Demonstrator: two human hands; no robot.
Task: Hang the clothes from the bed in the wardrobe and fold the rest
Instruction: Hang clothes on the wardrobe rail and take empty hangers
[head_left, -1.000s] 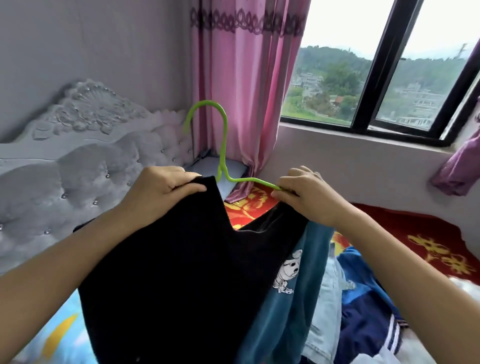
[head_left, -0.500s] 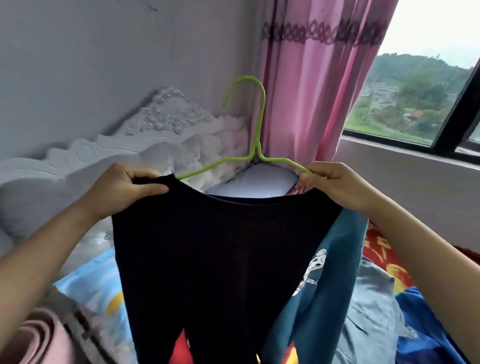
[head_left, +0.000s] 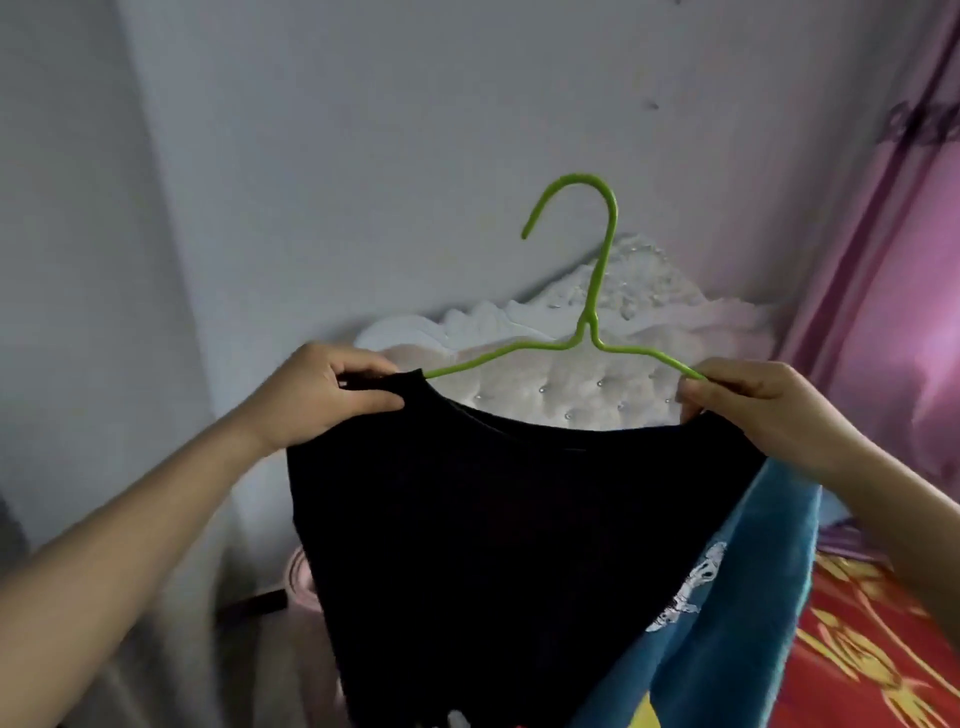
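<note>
The black top (head_left: 519, 519) is up in the air in front of the person, not on the bed (head_left: 857, 649). It hangs down flat and wide. The green hanger (head_left: 587, 332) sits at its neck. The hanger lies sideways, from one hand across to the other, and its hook points straight up with the open part on the left.

The left hand (head_left: 332, 395) is at the left shoulder of the top. Its fingers (head_left: 363, 364) are curled tight and pinch the cloth. The left end of the hanger goes under the cloth right there.

The right hand (head_left: 753, 410) is at the right shoulder. Its fingers (head_left: 696, 387) pinch the right tip of the hanger, and the edge of the cloth is just below them. That tip looks bare, so I think this end has yet to slip inside the shoulder. The cloth needs to go up and over it.

Both hands are just as near to the hanger, one at each end.

A blue top (head_left: 727, 597) with a small white picture on it hangs behind the black one, on the right. I cannot tell what holds it up.

The white headboard (head_left: 571, 384) is behind the hanger. No wardrobe shows here.
</note>
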